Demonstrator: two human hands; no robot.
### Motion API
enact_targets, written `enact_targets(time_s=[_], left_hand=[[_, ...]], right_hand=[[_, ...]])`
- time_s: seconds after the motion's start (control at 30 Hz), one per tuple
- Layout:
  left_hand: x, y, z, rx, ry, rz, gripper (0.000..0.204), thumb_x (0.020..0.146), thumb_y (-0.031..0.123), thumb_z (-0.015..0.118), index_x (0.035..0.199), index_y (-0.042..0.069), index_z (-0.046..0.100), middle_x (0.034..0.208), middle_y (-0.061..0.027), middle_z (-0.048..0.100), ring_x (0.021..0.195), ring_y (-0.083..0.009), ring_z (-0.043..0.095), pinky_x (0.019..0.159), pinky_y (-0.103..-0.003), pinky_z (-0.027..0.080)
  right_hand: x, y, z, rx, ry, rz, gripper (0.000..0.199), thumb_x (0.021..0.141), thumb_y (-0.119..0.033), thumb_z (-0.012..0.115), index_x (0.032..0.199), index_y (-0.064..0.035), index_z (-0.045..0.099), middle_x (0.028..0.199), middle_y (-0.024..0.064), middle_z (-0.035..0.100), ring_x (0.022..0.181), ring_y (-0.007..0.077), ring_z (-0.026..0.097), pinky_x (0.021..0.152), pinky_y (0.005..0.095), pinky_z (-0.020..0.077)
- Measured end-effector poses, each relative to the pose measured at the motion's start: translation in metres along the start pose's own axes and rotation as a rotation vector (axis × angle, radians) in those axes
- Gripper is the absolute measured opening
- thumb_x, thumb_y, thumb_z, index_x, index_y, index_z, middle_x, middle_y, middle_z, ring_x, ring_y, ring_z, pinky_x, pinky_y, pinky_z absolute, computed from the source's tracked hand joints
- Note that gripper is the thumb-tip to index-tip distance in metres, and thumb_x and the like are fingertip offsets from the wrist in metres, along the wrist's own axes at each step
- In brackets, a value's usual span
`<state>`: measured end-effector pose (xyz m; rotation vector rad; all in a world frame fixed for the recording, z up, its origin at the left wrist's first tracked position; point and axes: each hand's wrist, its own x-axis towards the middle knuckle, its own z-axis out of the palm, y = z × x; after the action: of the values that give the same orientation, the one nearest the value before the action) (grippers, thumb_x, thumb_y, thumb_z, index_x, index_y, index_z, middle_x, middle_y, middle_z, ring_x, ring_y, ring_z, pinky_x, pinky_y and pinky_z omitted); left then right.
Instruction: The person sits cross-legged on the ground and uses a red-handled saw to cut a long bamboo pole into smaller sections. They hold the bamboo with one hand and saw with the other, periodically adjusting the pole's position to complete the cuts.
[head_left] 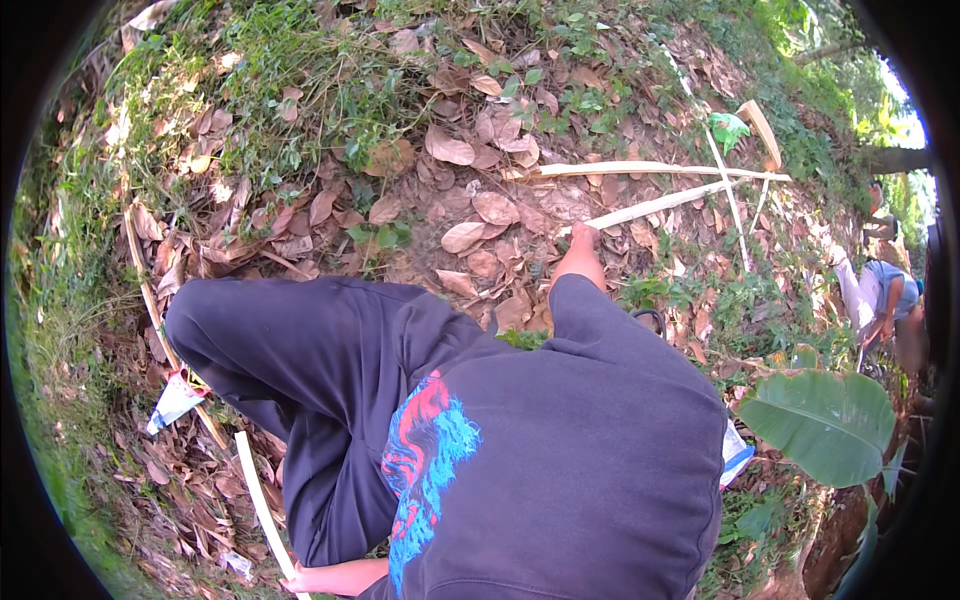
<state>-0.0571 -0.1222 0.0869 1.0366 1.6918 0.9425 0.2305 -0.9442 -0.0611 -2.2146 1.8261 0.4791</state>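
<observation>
My right hand (pixel 583 238) reaches out over the leaf litter, its fingers closed round the near end of a pale wooden strip (pixel 660 205). That strip slants away to the right and meets a second pale strip (pixel 620 168) near its far end. Down at the lower left, my left hand (pixel 305 578) is closed on another pale strip (pixel 258 485), which rises past my bent knee. The strip's lower end runs out of view at the bottom edge. My dark clothing covers much of the lower middle and hides the ground there.
A thin straight stick (pixel 725 185) crosses the strips, beside a green plastic piece (pixel 728 130) and an upright pale strip (pixel 763 132). A long brown stick (pixel 145 280) and a white wrapper (pixel 175 400) lie left. A large green leaf (pixel 820 425) and a bending person (pixel 888 295) are right.
</observation>
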Motion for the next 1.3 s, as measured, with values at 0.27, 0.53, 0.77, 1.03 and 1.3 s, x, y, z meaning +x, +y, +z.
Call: enact_targets(time_s=[0.27, 0.53, 0.77, 1.03, 1.3], left_hand=[[-0.003, 0.014, -0.012, 0.051, 0.038, 0.018, 0.041, 0.095, 0.028, 0.065, 0.123, 0.001, 0.055, 0.111, -0.0153, 0.067, 0.096, -0.0287, 0.067, 0.083, -0.04, 0.054], [0.002, 0.023, -0.044, 0.045, 0.092, 0.036, 0.043, 0.095, 0.027, 0.065, 0.127, 0.0, 0.054, 0.113, -0.0153, 0.067, 0.096, -0.0276, 0.067, 0.083, -0.037, 0.053], [0.009, 0.024, -0.073, 0.043, 0.154, 0.051, 0.044, 0.096, 0.026, 0.065, 0.13, 0.0, 0.053, 0.115, -0.0153, 0.067, 0.097, -0.0266, 0.067, 0.083, -0.034, 0.053], [0.054, 0.059, -0.014, 0.063, 0.063, 0.2, 0.046, 0.097, 0.025, 0.065, 0.134, 0.0, 0.052, 0.117, -0.0153, 0.067, 0.097, -0.0255, 0.067, 0.083, -0.031, 0.053], [-0.009, 0.131, 0.123, 0.193, -0.387, 0.588, 0.04, 0.101, 0.023, 0.059, 0.131, -0.003, 0.055, 0.111, -0.0166, 0.069, 0.099, -0.0242, 0.068, 0.091, -0.033, 0.052]], right_hand=[[0.0, -0.004, 0.008, -0.029, -0.028, 0.028, 0.032, 0.081, -0.027, 0.063, 0.097, 0.001, 0.061, 0.102, 0.0199, 0.066, 0.091, 0.0338, 0.067, 0.078, 0.0432, 0.0569], [0.027, -0.015, 0.005, -0.026, -0.077, 0.046, 0.031, 0.081, -0.026, 0.064, 0.096, 0.0003, 0.06, 0.101, 0.0188, 0.066, 0.089, 0.0328, 0.067, 0.076, 0.042, 0.0578], [0.081, -0.047, -0.033, 0.186, -0.3, 0.042, 0.03, 0.081, -0.026, 0.065, 0.095, -0.0003, 0.06, 0.1, 0.0179, 0.066, 0.087, 0.0319, 0.067, 0.073, 0.0409, 0.0585], [0.084, -0.116, -0.104, 1.415, -0.785, 0.008, 0.027, 0.082, -0.003, 0.077, 0.102, -0.0026, 0.059, 0.092, 0.012, 0.066, 0.085, 0.0258, 0.067, 0.073, 0.0427, 0.0589], [-0.257, -0.205, -0.091, 1.543, -0.928, -0.167, 0.016, 0.094, -0.008, 0.067, 0.106, -0.0016, 0.061, 0.103, 0.0106, 0.064, 0.104, 0.022, 0.061, 0.091, 0.0365, 0.055]])
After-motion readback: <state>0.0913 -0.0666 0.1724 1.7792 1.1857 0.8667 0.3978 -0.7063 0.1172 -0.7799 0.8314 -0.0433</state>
